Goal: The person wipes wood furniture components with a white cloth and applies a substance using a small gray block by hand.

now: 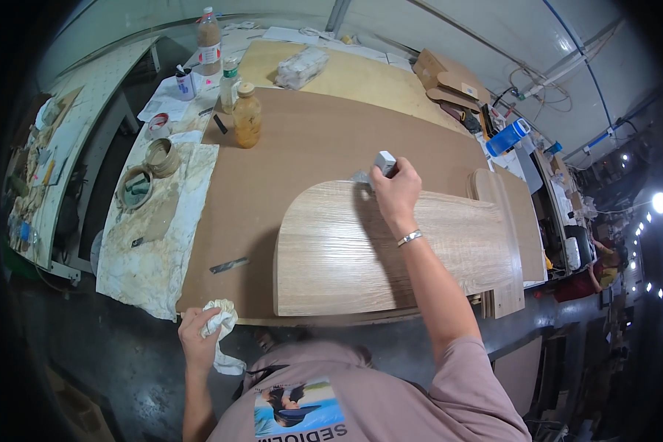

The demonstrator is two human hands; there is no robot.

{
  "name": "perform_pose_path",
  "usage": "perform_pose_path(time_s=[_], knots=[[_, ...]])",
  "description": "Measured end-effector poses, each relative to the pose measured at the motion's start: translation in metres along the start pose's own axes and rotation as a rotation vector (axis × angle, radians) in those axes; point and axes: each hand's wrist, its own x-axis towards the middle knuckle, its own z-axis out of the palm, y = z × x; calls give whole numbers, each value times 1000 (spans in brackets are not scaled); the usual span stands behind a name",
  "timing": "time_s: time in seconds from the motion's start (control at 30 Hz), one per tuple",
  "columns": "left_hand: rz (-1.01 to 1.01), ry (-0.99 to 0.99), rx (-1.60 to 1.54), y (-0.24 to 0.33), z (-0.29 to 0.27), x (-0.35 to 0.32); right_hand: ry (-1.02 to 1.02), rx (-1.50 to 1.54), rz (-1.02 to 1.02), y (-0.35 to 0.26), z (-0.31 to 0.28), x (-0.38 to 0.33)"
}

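The right hand (pixel 398 188) pinches a pale block (pixel 383 160) at the far edge of the board (pixel 390 254) on the table (pixel 236 199); the left hand (pixel 197 335) pinches a cloth (pixel 225 318). Work seems unfinished; how much is left, I cannot tell.

- We look through a fisheye on the wearer's head, down and forward over the wood-grain panel (pixel 346 258) and workbench (pixel 225 214).
- We have the shirt (pixel 412 398) nearest, below; the wall (pixel 390 20) farther off, above.
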Motion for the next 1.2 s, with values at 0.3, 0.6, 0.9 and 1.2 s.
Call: perform_pose_path(time_s=[0.3,0.6,0.9,1.2], knots=[[41,-33,-28,1,11,17,-117,58,-99,-25,23,-10],[90,-78,-83,33,28,51,-572,385,-77,-12,-2,28],[207,57,-84,87,28,79,-747,276,-22,-16,3,42],[621,-104,294,170,90,105,-753,280,-64,6,0,56]])
